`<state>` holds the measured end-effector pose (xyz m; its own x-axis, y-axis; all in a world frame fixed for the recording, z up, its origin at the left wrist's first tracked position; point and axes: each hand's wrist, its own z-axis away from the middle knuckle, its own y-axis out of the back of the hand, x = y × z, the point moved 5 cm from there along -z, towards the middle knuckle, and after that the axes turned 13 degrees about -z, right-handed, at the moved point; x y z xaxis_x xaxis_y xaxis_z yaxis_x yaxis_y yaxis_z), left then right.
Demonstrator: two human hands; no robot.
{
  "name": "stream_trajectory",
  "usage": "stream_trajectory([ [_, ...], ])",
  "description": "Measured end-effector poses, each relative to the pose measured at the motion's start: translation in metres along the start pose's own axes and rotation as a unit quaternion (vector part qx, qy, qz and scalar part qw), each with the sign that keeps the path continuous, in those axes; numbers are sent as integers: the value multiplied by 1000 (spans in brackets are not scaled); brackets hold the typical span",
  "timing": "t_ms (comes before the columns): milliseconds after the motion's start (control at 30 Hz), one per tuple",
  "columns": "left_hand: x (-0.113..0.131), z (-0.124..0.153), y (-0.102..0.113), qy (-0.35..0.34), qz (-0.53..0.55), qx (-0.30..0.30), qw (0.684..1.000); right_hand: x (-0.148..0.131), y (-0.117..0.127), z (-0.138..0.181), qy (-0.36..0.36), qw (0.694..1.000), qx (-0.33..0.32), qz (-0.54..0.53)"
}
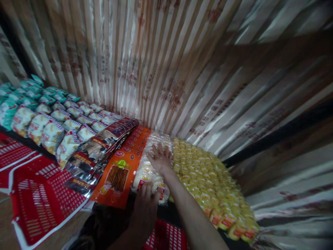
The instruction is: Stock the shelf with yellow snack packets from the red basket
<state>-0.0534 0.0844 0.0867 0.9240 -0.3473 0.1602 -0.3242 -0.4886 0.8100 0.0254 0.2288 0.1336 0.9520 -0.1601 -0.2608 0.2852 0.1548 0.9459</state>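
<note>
Beyond the fingertips, the background is filled by pale striped sheeting (125, 66); its printed characters are too blurred to be read. Clear-wrapped white packets (144, 171) lie beneath the fingers, partly hidden. The right hand (160, 160) is spread wide on them; the left hand (145, 205) is laid at their front edge, fingers close together, any grip impossible to tell. Left of the fingers, small lettering is borne by an orange packet (135, 149).

Near centre, white packs (145, 173) wear glossy clear plastic and silvery pouches (96, 152) shine like foil, while the lower-left basket (29, 187) looks plastic.
</note>
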Motion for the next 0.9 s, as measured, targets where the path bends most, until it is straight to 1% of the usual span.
stream_trajectory([
  [200, 0, 1, -2, -7, -15, -9, 1000, 6, -10, -1, -9, 1000, -10, 2],
  [333, -2, 3, -4, -9, -5, 5, 1000, 5, -7, 1, -8, 1000, -15, 5],
  [400, -1, 6, -7, -12, -8, 24, 1000, 1, -1, 0, 1, 1000, 2, 12],
  [500, 1, 10, -10, -9, -12, 83, 996, -7, 8, -8, 23, 999, 36, 10],
  [533, 1, 10, -11, -4, -13, 95, 995, -9, 9, -12, 23, 999, 32, 2],
  [633, 1, 11, -12, 5, -16, 111, 994, -9, 5, -22, 4, 1000, -6, -14],
  [700, 2, 11, -13, 6, -19, 108, 994, -7, 1, -26, -1, 1000, -16, -12],
  [833, 1, 9, -14, 3, -30, 69, 997, -4, -3, -24, 5, 1000, -10, -13],
  [900, 1, 7, -12, 2, -35, 69, 997, -4, -2, -24, 3, 1000, -14, -12],
])
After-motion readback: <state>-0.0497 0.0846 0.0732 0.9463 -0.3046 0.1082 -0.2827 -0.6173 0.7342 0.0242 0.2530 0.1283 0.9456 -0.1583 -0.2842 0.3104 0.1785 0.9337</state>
